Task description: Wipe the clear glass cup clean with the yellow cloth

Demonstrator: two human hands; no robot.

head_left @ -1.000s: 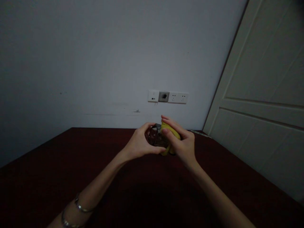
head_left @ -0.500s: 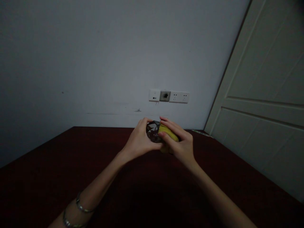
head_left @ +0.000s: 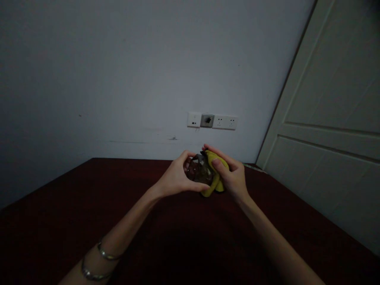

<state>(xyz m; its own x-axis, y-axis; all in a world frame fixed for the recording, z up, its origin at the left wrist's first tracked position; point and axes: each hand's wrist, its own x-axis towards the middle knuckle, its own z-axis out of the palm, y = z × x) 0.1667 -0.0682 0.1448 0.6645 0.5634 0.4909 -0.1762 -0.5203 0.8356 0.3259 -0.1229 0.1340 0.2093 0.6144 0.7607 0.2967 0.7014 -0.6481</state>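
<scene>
My left hand (head_left: 176, 176) is curled round a dark, see-through round vessel (head_left: 199, 169) that looks like glass, thumb below it and fingers on its far side. Its exact kind I cannot make out in the dim light. Bunched in my right hand (head_left: 234, 176) is a yellow cloth (head_left: 218, 183) with dark edging, the thumb lying on top of it. The cloth presses against the right side of the vessel, and one fold hangs below. Both hands are held close together above the dark red table.
The dark red tabletop (head_left: 118, 198) reaches back to a pale wall (head_left: 118, 71). Wall sockets (head_left: 225, 122) sit in a row just above the hands. On the right stands a light panelled door (head_left: 329, 118). A thin flat strip (head_left: 253, 168) lies at the table's back right edge.
The vessel has turned, so more of its side shows. My right hand has shifted slightly right with the cloth, and more of the cloth hangs in view.
</scene>
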